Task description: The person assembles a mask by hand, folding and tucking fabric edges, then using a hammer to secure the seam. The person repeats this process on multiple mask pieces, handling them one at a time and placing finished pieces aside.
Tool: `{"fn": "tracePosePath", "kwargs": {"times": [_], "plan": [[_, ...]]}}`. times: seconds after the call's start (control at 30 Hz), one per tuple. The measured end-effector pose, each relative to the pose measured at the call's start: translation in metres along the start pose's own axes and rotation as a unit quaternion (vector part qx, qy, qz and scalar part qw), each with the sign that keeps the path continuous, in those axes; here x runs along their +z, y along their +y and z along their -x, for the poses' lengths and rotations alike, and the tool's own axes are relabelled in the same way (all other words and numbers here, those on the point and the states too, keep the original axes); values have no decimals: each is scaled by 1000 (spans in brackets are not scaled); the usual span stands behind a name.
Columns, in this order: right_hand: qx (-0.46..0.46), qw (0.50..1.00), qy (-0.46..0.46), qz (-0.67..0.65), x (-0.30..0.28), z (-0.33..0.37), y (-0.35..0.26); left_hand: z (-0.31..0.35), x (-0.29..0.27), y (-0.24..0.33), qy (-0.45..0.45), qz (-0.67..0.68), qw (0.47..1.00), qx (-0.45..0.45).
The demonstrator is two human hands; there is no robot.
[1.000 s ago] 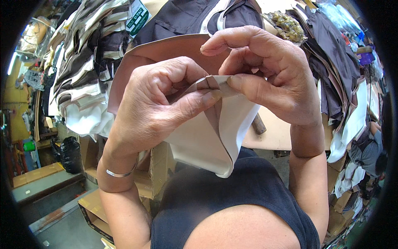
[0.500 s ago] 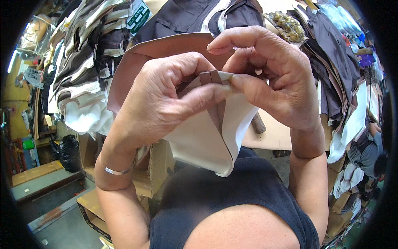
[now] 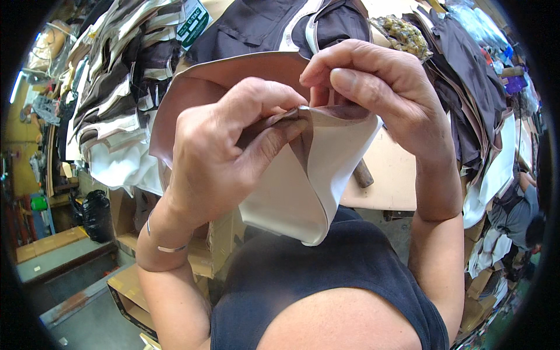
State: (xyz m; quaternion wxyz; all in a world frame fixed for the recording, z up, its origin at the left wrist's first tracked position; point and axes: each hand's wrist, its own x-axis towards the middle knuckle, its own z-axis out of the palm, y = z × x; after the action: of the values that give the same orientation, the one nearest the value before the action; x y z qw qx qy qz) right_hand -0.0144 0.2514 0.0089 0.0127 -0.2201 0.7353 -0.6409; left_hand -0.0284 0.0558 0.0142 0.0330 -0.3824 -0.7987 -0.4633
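A soft sheet of leather-like material (image 3: 286,186), off-white on the side toward me, hangs folded from my hands. A darker brown strip runs along its fold. My left hand (image 3: 224,140) pinches its upper edge between thumb and forefinger, where the brown layers meet. Just over the right part of that edge is my right hand (image 3: 388,87), its thumb and forefinger apart and off the material. Its lower fingers are partly hidden behind the edge. Beyond my hands curves a pinkish-brown panel (image 3: 189,87); whether it joins the held sheet I cannot tell.
Stacked dark and white pieces (image 3: 111,99) lie at the left, more dark pieces (image 3: 466,87) at the right. Dark fabric (image 3: 245,29) lies at the back, near a yellowish clump (image 3: 402,38). A wooden handle (image 3: 363,174) rests on the table (image 3: 388,181). Cardboard boxes (image 3: 137,291) stand below left.
My right thumb has lifted from the material's edge and moved up beside the forefinger. My left hand still pinches the edge, turned slightly, and the brown strip's ends no longer stand up.
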Motion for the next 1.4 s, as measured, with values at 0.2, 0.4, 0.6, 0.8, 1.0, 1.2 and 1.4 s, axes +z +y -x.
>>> {"fn": "tracePosePath", "kwargs": {"times": [0.2, 0.4, 0.6, 0.8, 1.0, 1.2, 1.4], "plan": [[45, 992, -101, 61, -7, -3, -2, 3, 2, -12, 35, -76, 984, 157], [-86, 963, -89, 238, -4, -2, -2, 4, -5, -14, -13, -115, 966, 232], [-101, 969, -87, 207, 0, -4, 6, 3, -6, -12, -24, -152, 959, 237], [-134, 957, -93, 240, -2, -2, 9, 8, -6, -21, 4, -109, 971, 213], [-99, 971, -92, 196, 0, -4, 7, 6, -11, -9, -51, -223, 942, 246], [-150, 960, -108, 212, -2, -4, 12, 4, -12, -16, -77, 48, 996, 17], [-148, 960, -107, 210, -4, -5, 12, -3, -23, -12, -155, 51, 980, -113]]}}
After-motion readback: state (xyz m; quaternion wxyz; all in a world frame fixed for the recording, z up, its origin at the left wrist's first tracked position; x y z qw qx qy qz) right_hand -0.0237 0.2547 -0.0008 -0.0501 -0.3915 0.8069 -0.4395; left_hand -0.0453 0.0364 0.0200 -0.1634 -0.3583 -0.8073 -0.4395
